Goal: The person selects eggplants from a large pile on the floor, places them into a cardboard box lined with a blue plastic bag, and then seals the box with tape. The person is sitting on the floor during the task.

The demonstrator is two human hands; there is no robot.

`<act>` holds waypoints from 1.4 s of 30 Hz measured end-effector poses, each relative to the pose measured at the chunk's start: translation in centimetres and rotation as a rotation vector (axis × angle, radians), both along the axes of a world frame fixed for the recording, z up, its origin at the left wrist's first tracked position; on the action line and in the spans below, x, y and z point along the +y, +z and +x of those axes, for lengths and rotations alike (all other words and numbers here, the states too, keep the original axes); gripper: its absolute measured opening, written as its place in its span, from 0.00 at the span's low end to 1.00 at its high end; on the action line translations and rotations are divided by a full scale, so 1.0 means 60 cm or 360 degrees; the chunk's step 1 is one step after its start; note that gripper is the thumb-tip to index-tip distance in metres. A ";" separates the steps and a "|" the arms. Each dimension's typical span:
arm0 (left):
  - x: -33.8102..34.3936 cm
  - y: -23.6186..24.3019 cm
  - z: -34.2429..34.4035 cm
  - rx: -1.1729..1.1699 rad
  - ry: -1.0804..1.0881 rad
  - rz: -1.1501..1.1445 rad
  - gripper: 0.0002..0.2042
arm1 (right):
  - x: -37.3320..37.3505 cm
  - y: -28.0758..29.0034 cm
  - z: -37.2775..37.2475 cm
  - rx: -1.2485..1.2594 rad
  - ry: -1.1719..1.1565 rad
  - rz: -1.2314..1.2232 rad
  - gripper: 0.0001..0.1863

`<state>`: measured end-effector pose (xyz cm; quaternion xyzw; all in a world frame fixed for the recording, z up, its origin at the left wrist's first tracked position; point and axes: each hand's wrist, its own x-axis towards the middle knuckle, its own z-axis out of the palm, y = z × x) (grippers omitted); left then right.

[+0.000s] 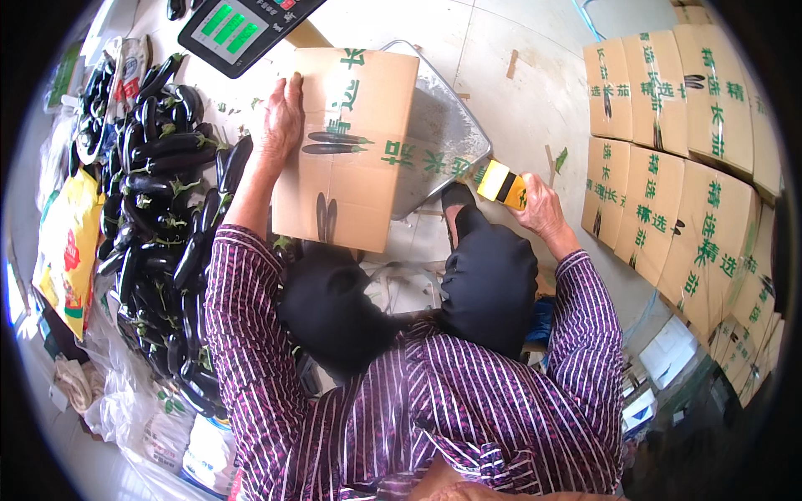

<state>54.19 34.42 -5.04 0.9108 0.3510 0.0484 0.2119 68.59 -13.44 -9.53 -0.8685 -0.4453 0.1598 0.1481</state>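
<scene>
A cardboard box [347, 179] with green print and dark eggplant pictures stands in front of my knees, partly over a grey metal scale platform [443, 125]. My left hand [282, 121] holds the box at its left side, fingers along the upper left edge. In my right hand [543, 204] is a yellow and black tape dispenser [501, 184], held to the right of the box. A strip of clear tape [439, 160] with green print runs from the box face, past its right edge, towards the dispenser. The underside of the box is hidden.
A large heap of dark eggplants [167, 209] lies to my left, beside a yellow bag [71, 246] and clear plastic bags [125, 401]. A scale display [238, 29] with green lit panels stands at the far left. Stacked printed cartons [668, 167] rise on the right.
</scene>
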 end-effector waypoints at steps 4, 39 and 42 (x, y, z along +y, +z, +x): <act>0.015 -0.006 -0.003 -0.0037 0.0103 -0.0275 0.20 | -0.017 -0.001 -0.013 -0.0025 -0.0018 0.0073 0.29; -0.185 -0.061 -0.010 -0.0651 -0.0419 -0.0813 0.29 | 0.158 0.160 0.132 0.1949 -0.1174 0.0600 0.26; -0.092 -0.306 -0.184 -0.0194 0.0476 -0.1347 0.31 | 0.210 0.156 0.092 0.2016 -0.1101 0.0591 0.28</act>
